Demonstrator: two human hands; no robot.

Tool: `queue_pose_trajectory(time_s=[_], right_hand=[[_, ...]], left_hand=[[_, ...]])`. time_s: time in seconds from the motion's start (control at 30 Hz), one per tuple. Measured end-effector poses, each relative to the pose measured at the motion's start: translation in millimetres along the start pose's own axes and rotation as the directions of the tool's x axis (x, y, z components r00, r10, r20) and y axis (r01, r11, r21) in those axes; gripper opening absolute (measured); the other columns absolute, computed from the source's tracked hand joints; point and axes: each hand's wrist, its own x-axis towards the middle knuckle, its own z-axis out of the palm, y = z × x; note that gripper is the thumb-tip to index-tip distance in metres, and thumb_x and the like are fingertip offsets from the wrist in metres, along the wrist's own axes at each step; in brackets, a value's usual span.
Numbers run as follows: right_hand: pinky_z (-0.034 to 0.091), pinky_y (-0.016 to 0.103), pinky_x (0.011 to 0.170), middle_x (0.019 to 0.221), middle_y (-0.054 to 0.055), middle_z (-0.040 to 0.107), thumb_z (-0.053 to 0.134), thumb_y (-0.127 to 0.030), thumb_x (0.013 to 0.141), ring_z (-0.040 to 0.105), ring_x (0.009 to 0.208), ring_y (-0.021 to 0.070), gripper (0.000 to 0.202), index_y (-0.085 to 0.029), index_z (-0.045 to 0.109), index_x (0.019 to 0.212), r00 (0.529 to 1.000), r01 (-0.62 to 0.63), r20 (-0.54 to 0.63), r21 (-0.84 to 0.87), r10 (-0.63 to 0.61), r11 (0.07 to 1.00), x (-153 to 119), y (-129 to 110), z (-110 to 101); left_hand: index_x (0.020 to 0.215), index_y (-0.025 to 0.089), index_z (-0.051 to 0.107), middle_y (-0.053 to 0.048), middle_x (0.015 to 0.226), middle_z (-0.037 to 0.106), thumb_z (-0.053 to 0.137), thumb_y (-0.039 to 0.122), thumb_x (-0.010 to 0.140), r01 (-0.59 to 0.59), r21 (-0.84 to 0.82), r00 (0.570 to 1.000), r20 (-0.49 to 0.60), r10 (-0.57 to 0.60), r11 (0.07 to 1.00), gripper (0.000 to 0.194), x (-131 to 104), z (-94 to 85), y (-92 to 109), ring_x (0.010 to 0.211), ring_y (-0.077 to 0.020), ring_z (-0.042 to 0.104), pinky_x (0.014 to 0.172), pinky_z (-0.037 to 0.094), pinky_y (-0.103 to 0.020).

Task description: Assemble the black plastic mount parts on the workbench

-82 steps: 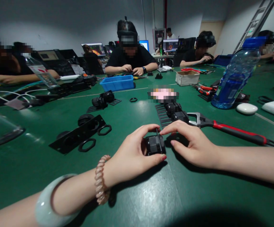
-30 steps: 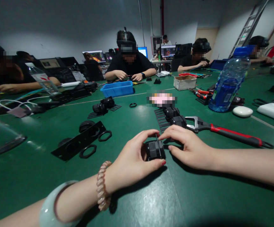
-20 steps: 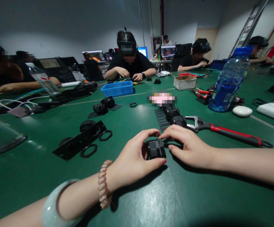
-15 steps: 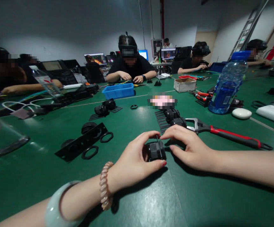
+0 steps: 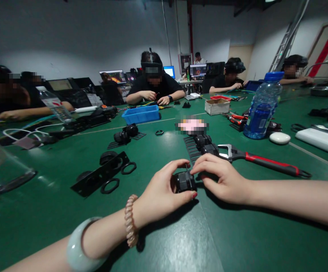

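Note:
My left hand (image 5: 160, 192) grips a black cable gland (image 5: 183, 182) just above the green table, its thumb below and fingers over the top. A thin flat ring or flange stands at the gland's right end. Bent fingers of my right hand (image 5: 223, 177) close in on that end, fingertips against the ring; part of this contact is hidden. To the left lies a black plate (image 5: 96, 177) with round fittings in it. Two loose black lock nuts (image 5: 110, 186) rest beside the plate. Behind my right hand is another black fitting assembly (image 5: 205, 142) with a slotted plate.
An adjustable wrench (image 5: 271, 162) with a red-black handle lies to the right. Further back are a blue bin (image 5: 141, 114), a small box (image 5: 217, 106), a water bottle (image 5: 262, 109) and a white oval object (image 5: 279, 138). Several people work around the table.
My right hand has moved slightly left, and its fingertips have come against the gland's ring. My left hand keeps its grip. The whole view has shifted a little.

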Motion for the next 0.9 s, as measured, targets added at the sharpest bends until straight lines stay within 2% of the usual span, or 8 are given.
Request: queue_pose_trajectory(time_s=[0.9], right_hand=[[0.039,0.030,0.078,0.090,0.005,0.053,0.045,-0.001,0.062,0.047,0.087,0.0148,0.037,-0.016,0.050,0.096,0.999,-0.028,0.031,-0.030,0.029,0.999,2.3,-0.4,2.8]], left_hand=[[0.109,0.019,0.043,-0.005,0.106,0.051,0.062,0.029,0.058,-0.032,-0.020,0.999,0.010,0.032,0.999,0.056,-3.5,-1.4,0.8,0.095,-0.0194,0.049,0.083,0.038,-0.034]])
